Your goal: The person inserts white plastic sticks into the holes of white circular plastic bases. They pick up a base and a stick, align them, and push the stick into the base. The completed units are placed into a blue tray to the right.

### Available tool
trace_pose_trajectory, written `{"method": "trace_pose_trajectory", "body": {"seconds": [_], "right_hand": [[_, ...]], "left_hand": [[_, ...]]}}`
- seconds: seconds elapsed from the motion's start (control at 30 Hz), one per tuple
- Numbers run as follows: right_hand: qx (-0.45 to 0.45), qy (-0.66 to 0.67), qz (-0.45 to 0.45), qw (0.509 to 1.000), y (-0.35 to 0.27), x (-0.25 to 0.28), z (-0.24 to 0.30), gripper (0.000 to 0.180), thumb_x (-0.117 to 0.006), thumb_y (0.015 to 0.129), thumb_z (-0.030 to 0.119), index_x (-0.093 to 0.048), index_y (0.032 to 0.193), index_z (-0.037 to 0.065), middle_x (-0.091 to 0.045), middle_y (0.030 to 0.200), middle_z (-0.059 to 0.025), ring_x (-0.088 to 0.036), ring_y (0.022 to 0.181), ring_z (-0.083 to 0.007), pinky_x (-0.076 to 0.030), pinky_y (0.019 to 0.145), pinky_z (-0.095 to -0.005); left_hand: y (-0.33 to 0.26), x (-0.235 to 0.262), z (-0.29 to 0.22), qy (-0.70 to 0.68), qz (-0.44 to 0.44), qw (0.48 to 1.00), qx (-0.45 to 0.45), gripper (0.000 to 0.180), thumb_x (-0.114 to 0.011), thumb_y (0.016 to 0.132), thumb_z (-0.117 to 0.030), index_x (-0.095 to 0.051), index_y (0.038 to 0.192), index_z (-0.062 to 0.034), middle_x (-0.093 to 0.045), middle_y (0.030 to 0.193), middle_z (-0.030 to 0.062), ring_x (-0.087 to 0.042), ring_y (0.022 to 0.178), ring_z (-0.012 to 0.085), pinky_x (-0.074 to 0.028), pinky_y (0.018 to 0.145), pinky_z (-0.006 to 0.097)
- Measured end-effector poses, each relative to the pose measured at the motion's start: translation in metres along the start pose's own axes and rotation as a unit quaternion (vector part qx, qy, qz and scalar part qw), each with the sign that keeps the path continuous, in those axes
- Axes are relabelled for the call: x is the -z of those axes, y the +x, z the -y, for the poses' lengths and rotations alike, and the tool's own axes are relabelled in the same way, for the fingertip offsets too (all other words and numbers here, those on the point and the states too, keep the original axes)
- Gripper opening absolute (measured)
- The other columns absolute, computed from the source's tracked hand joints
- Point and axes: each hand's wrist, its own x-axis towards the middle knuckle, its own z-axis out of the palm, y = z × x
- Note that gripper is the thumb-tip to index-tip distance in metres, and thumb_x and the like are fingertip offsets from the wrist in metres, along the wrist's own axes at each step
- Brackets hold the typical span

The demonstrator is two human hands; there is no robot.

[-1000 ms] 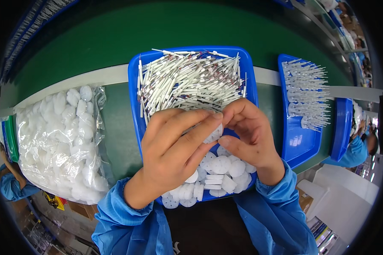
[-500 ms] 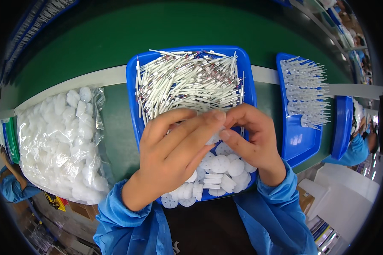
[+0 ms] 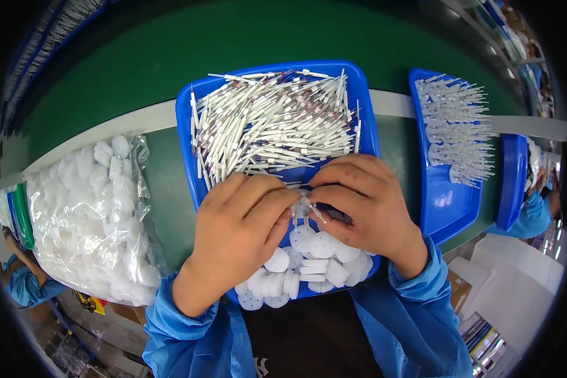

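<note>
My left hand (image 3: 236,230) and my right hand (image 3: 372,205) meet over the middle of a blue tray (image 3: 184,142). Between their pinched fingertips is a translucent plastic disc with thin sticks (image 3: 303,205); several sticks point down toward me, and the fingers partly hide the disc. Both hands are closed on it. Beyond them, the tray's far part holds a heap of thin white sticks (image 3: 271,129), some with dark or reddish ends. Loose white plastic discs with small holes (image 3: 324,244) lie in the near part, below my fingers, some stacked on edge.
A clear bag of white discs (image 3: 88,214) lies to the left on the green table (image 3: 233,31). At right, a smaller blue tray (image 3: 447,214) holds rows of discs with upright sticks (image 3: 457,129). Another blue tray (image 3: 512,183) stands beyond it. Other people in blue sleeves (image 3: 33,286) are at both sides.
My left fingers have drawn back from over the right fingertips, uncovering the disc with its sticks pointing down. The right hand's fingers have curled over it from the right.
</note>
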Motion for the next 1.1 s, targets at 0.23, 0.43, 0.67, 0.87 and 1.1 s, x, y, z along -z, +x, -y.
{"method": "trace_pose_trajectory", "body": {"seconds": [0.23, 0.43, 0.67, 0.87, 1.1], "right_hand": [[-0.041, -0.033, -0.019, 0.998, -0.001, -0.008, 0.010, 0.020, -0.085, 0.075, 0.016, -0.075, 0.092, 0.015, -0.069, 0.106, 0.0023, -0.065, 0.105, -0.0223, -0.050, 0.091, -0.0416], [-0.112, -0.011, -0.075, 0.991, -0.026, 0.037, 0.021, 0.022, -0.087, 0.081, 0.016, -0.077, 0.100, 0.017, -0.070, 0.103, 0.0012, -0.064, 0.097, -0.0226, -0.044, 0.088, -0.0418], [-0.370, -0.257, -0.231, 0.862, -0.155, 0.086, -0.037, 0.022, -0.086, 0.085, 0.010, -0.079, 0.106, 0.011, -0.079, 0.099, -0.0046, -0.073, 0.078, -0.0221, -0.052, 0.076, -0.0380], [-0.425, -0.196, -0.242, 0.850, -0.162, 0.076, -0.032, 0.014, -0.082, 0.091, 0.011, -0.079, 0.104, 0.008, -0.078, 0.095, -0.0071, -0.074, 0.076, -0.0240, -0.056, 0.073, -0.0350], [-0.361, -0.237, -0.209, 0.877, -0.155, 0.080, -0.045, 0.017, -0.083, 0.088, 0.012, -0.078, 0.103, 0.007, -0.077, 0.114, -0.0107, -0.075, 0.097, -0.0298, -0.060, 0.084, -0.0382]], "left_hand": [[0.008, -0.005, -0.001, 0.034, 0.012, 0.999, 0.008, 0.022, -0.085, 0.075, -0.006, -0.079, 0.096, -0.0101, -0.068, 0.101, 0.0044, -0.068, 0.088, 0.0277, -0.056, 0.076, 0.042], [-0.008, 0.018, -0.017, 0.045, -0.016, 0.996, 0.072, 0.030, -0.086, 0.078, -0.003, -0.080, 0.108, -0.0076, -0.070, 0.102, 0.0105, -0.068, 0.089, 0.0305, -0.054, 0.077, 0.041], [-0.030, 0.029, -0.014, 0.057, 0.063, 0.995, 0.050, 0.023, -0.085, 0.081, -0.009, -0.078, 0.103, -0.0083, -0.072, 0.097, 0.0068, -0.066, 0.088, 0.0282, -0.048, 0.079, 0.042], [-0.021, 0.029, -0.013, 0.103, 0.092, 0.990, 0.010, 0.023, -0.084, 0.081, -0.010, -0.079, 0.104, -0.0078, -0.071, 0.098, 0.0054, -0.065, 0.092, 0.0292, -0.046, 0.084, 0.044], [-0.019, 0.026, -0.012, 0.145, 0.100, 0.984, 0.018, 0.035, -0.085, 0.082, -0.013, -0.080, 0.116, -0.0070, -0.069, 0.105, 0.0056, -0.064, 0.098, 0.0290, -0.047, 0.086, 0.044]]}}
